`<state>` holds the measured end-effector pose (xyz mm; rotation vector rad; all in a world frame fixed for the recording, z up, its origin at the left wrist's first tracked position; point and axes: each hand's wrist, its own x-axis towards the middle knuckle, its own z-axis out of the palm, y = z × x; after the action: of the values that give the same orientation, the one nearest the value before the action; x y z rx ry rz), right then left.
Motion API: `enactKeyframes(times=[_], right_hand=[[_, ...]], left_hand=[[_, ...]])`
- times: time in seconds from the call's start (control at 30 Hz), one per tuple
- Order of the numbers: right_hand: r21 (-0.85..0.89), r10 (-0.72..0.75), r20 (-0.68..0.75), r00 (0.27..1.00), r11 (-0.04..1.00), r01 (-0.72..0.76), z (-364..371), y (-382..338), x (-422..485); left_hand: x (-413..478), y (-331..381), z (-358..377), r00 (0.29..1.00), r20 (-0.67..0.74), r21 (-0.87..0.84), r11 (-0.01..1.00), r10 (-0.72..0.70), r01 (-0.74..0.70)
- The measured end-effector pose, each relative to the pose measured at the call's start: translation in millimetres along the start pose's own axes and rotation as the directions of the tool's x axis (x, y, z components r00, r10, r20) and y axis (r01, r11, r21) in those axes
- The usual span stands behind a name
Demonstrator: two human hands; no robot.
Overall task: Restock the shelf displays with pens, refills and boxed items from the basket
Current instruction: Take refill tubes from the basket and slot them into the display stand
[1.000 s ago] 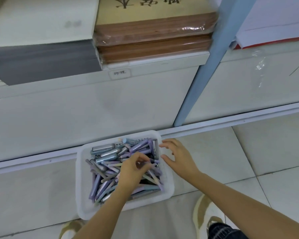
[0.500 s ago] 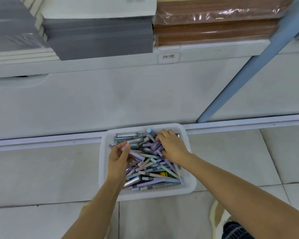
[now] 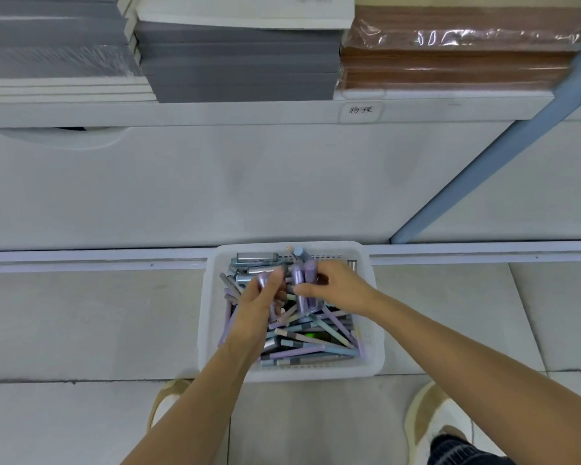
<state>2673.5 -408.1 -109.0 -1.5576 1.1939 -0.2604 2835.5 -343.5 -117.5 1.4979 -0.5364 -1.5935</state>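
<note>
voice one: hands, where are they now?

voice two: both over the white basket (image 3: 316, 373), which sits on the floor against the foot of the shelf unit (image 3: 215, 182). the left hand (image 3: 260, 307) pinches one purple pen (image 3: 261, 280) between thumb and fingers. the right hand (image 3: 344, 290) has its fingers curled round two purple pens (image 3: 305, 276), held side by side with their ends up.

voice one: what changed in the last moment?

voice two: half a second ago the right hand lay palm down, digging in the far right of the pile, and the left held its pen out at the basket's left edge. since then the right has come up with its pair, and the left has moved in towards the middle, so the hands are now just beside each other.

voice one: meaning for the restock?

voice two: sorting by colour, i'd judge: purple ones gathered into one bunch. most likely the left's pen joins the right's pair next. the loose pens (image 3: 302, 340) in the basket are many, so the job looks early. no pen display shows here, only stacked grey notebooks (image 3: 239, 62) above.
</note>
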Motion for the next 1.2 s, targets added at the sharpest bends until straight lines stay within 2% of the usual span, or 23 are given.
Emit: enactKeyframes(times=[0.07,0.1,0.23,0.3,0.4,0.5,0.57,0.6,0.67,0.77,0.83,0.9,0.97,1.0,1.07,1.13,1.2], right_hand=[[-0.010,-0.002,0.078,0.997,1.000,0.003,10.9,-3.4,-4.3],[0.011,-0.006,0.096,0.995,1.000,0.006,16.6,-3.5,-5.5],[0.285,0.035,0.166,0.986,0.955,-0.082,31.0,-0.8,-11.4],[0.321,-0.011,0.167,0.986,0.946,-0.044,32.0,0.1,-10.9],[0.330,-0.021,0.036,0.999,0.944,0.008,31.5,-3.4,-5.7],[0.325,0.042,-0.222,0.974,0.945,0.034,29.5,-1.8,3.8],[0.183,0.032,-0.378,0.925,0.982,0.041,25.9,3.4,13.7],[0.076,0.004,-0.413,0.911,0.997,0.030,23.7,6.3,19.4],[-0.165,-0.054,-0.379,0.924,0.986,-0.010,20.4,9.7,30.5],[-0.519,-0.141,-0.294,0.945,0.854,-0.034,24.0,10.8,41.9],[-0.642,-0.177,-0.243,0.954,0.766,-0.021,26.5,12.7,43.9],[-0.656,-0.181,-0.217,0.959,0.754,-0.006,25.2,15.7,40.3],[-0.544,-0.200,-0.272,0.941,0.839,0.021,18.3,15.7,34.8],[-0.438,-0.199,-0.328,0.923,0.898,0.038,12.2,12.9,32.7],[-0.133,-0.108,-0.403,0.909,0.989,0.058,-4.0,1.4,29.8],[0.173,0.000,-0.337,0.942,0.983,0.062,-20.7,-14.1,23.6],[0.308,-0.009,-0.237,0.971,0.948,0.084,-32.5,-27.6,12.8]], left_hand=[[-3.1,-2.8,9.3,0.996,0.080,0.051,0.998,-0.039,0.035],[-4.3,-5.5,13.6,0.996,0.067,0.074,0.996,-0.050,0.045],[-3.8,-11.5,15.7,0.984,-0.176,0.075,0.996,-0.027,0.041],[-3.2,-8.5,13.8,0.980,-0.196,0.044,0.999,-0.018,0.027],[-1.3,0.6,12.3,0.980,-0.191,0.021,0.999,0.048,-0.045],[4.4,2.5,8.0,0.962,-0.268,0.010,0.999,0.051,-0.050],[6.2,0.1,3.3,0.945,-0.326,0.026,0.999,0.041,-0.035],[6.2,-1.7,1.1,0.941,-0.335,0.041,0.999,0.038,-0.026],[6.0,-5.7,-2.3,0.941,-0.336,0.048,0.999,0.026,-0.011],[8.6,-8.6,-7.8,0.948,-0.319,0.049,0.998,-0.007,0.024],[10.5,-7.3,-10.2,0.958,-0.284,0.038,0.998,-0.029,0.042],[12.4,-5.2,-10.8,0.960,-0.277,0.028,0.998,-0.051,0.061],[14.0,-3.9,-10.9,0.958,-0.278,0.019,0.996,-0.076,0.084],[13.9,-2.9,-10.7,0.959,-0.269,0.010,0.995,-0.090,0.096],[12.6,1.6,-8.6,0.965,-0.236,-0.032,0.993,-0.118,0.114],[8.6,10.8,-3.5,0.970,-0.197,-0.114,0.986,-0.141,0.120],[2.7,23.9,3.6,0.971,-0.190,-0.190,0.975,-0.149,0.112]])
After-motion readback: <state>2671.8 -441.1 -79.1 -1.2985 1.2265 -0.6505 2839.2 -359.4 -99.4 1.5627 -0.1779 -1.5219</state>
